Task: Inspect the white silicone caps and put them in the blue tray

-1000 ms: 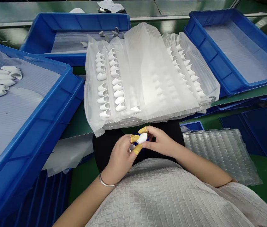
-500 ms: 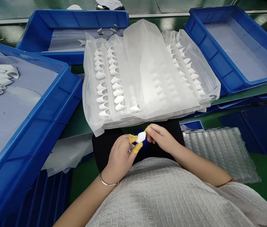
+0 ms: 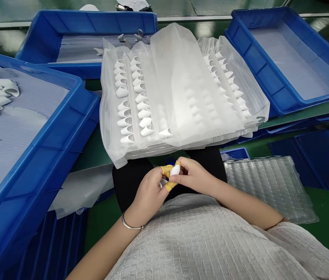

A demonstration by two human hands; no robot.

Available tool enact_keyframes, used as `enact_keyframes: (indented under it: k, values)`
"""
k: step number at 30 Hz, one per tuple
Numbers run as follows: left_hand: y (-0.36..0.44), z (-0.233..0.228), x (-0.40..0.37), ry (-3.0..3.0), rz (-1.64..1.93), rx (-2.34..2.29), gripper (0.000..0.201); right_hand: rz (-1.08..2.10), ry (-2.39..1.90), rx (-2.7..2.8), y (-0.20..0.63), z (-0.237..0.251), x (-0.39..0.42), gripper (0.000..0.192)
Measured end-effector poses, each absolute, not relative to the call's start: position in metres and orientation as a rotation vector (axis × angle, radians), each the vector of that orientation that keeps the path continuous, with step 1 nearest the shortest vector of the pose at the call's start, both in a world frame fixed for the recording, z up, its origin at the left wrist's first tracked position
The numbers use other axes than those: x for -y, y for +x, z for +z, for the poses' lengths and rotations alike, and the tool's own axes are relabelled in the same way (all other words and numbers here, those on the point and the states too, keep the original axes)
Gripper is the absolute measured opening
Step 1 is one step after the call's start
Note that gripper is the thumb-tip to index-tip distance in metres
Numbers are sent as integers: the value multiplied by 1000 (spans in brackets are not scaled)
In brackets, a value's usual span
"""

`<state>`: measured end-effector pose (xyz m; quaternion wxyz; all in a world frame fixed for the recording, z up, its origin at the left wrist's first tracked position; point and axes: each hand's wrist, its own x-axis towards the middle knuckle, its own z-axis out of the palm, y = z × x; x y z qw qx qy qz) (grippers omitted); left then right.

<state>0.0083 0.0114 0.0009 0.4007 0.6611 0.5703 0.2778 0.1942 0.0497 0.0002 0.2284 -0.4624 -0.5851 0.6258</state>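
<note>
While the left hand [image 3: 150, 187] pinches a white piece [image 3: 175, 170] in nearly closed fingers, the right hand [image 3: 197, 177], likewise nearly closed, grips its other side, over the lap [image 3: 126, 179] by the tabletop's [image 3: 95, 152] near edge. Sheet-covered stack [image 3: 167, 97] reaches that edge; left bin [image 3: 56, 144] and right bin [image 3: 254, 64], both blue, flank it. Lower right: clear tray [image 3: 269, 186], green floor [image 3: 322, 214].

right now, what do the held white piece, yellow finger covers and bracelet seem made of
Held white piece: smooth, evenly pale; plastic or ceramic, unclear. Yellow finger covers: probably matte rubber, fitting snugly. Bracelet: likely polished metal, silvery with glints.
</note>
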Motion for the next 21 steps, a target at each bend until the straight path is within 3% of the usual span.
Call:
enact_keyframes:
  k: [8,11,13,16,21]
  values:
    - [4,1,-9,1563,738,-1395,17,1875,-1197,1405,190,-1,-55,45]
    - [1,3,-9,1520,742,-1349,17,1748,-1197,1562,190,7,-54,40]
    - [-2,3,-8,1442,756,-1305,19,1569,-1218,1788,190,24,-54,39]
    - [-8,-2,-10,1237,850,-1208,37,1390,-1187,2067,189,62,-58,36]
    - [-19,-21,-19,766,932,-1121,40,1540,-1097,2044,169,122,-105,35]
